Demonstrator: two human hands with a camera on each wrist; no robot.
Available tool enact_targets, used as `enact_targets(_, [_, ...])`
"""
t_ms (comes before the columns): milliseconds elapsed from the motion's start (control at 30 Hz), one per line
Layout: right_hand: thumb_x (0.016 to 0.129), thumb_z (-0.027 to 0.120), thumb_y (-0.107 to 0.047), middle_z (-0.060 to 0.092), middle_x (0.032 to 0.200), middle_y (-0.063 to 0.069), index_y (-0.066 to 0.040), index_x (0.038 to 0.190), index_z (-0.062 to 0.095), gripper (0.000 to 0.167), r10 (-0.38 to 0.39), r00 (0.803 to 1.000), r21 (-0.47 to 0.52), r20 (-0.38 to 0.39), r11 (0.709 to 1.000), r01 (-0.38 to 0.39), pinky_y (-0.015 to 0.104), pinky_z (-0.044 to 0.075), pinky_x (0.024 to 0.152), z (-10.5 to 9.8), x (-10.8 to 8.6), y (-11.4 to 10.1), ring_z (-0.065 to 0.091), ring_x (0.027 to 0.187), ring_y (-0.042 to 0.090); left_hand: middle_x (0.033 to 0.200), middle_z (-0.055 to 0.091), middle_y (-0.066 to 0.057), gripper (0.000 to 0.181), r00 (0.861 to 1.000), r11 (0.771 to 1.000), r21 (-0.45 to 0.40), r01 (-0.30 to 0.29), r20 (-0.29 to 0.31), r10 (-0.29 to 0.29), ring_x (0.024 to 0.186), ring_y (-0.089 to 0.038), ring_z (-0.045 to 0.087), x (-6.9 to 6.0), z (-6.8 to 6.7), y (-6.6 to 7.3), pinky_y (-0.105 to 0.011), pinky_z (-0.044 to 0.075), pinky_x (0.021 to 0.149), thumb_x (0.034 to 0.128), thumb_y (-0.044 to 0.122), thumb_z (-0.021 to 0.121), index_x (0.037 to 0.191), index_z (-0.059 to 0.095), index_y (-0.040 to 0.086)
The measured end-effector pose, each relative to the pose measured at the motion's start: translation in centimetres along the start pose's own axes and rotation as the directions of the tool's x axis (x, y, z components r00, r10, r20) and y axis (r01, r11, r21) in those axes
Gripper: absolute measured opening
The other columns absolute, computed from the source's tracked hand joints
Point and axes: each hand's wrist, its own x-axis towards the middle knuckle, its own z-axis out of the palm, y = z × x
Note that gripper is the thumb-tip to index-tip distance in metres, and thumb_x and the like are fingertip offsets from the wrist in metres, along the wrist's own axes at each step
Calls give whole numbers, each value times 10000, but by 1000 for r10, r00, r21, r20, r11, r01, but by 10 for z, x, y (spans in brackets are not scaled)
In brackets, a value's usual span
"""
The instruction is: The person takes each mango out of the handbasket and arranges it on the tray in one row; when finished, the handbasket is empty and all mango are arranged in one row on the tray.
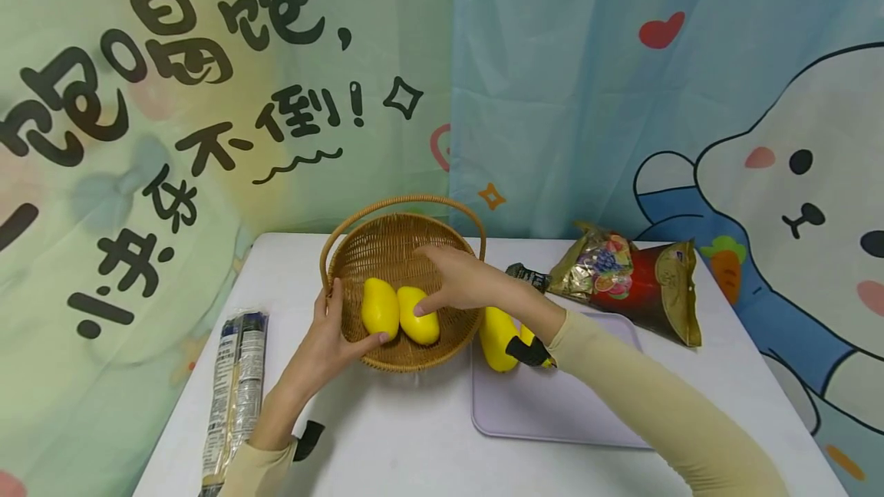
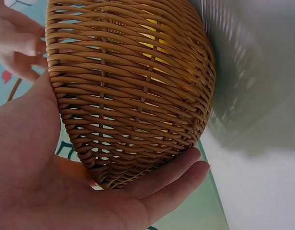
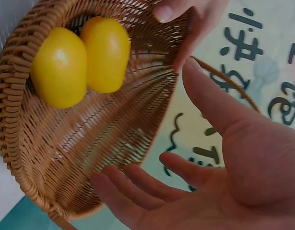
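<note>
Two yellow mangoes lie side by side in a brown wicker basket with an arched handle, which looks tipped toward the head camera. My left hand grips the basket's left side, thumb over the rim and fingers along the outside weave. Over the basket's opening is my right hand, its fingers spread and nothing in its grasp. In the right wrist view this hand stands apart from both mangoes. Another yellow mango sits on a lilac tray, beside a yellow item partly hidden by the right wrist.
A red and gold snack bag lies at the back right, behind the tray. On the left lies a long clear packet of noodle-like sticks. Printed curtains hang behind the white table.
</note>
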Motion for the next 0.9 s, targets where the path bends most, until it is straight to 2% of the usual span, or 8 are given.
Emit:
enact_targets(133, [848,827,-417,360,1626,137,-97,1602,277,986,36,998,-51,60,998,-33,493,379,1172,5,21,4,380,1481,317,1673,-64,-272,1283,1000,1000,0,-2,-2,2,1427,-533,358,0,0,-1,-620,386,1117,818,619,770,1630,-59,72])
enact_targets(367, [818,862,-366,388,1601,183,-15,1593,260,1042,82,989,-82,123,994,-72,460,358,1191,25,51,13,403,1463,333,1674,-68,-265,1286,1000,1000,-4,0,-2,0,1428,-529,361,-1,1,-2,-616,390,1116,815,623,770,1630,-57,70])
enact_targets(533, [807,871,-366,383,1604,185,0,1596,233,1079,110,979,-156,169,984,-84,437,345,1204,37,60,12,416,1458,325,1676,-65,-262,1272,1000,1000,-5,-2,-6,2,1427,-519,369,-1,1,-1,-606,394,1118,824,605,772,1630,-48,60])
enact_targets(667, [813,872,-334,406,1595,167,-16,1604,225,1070,142,970,-160,199,981,-111,444,349,1201,43,63,10,436,1445,316,1675,-64,-263,1259,1000,1000,-1,0,-5,0,1416,-522,386,-1,0,1,-603,403,1112,833,596,769,1631,-47,66])
enact_targets(767, [800,885,-307,501,1520,153,-22,1593,263,1047,161,963,-166,214,978,-127,444,393,1168,46,65,9,506,1376,299,1675,-66,-265,1254,1000,1000,0,4,-1,-4,1417,-524,383,-1,0,2,-601,403,1113,838,600,762,1632,-53,73])
enact_targets(900, [781,900,-291,618,1312,106,-34,1510,397,922,175,959,-205,223,970,-130,404,466,1087,50,68,9,586,1201,240,1674,-68,-266,1258,1000,1000,-4,7,2,-7,1430,-522,364,0,0,2,-597,390,1125,838,607,757,1631,-60,74])
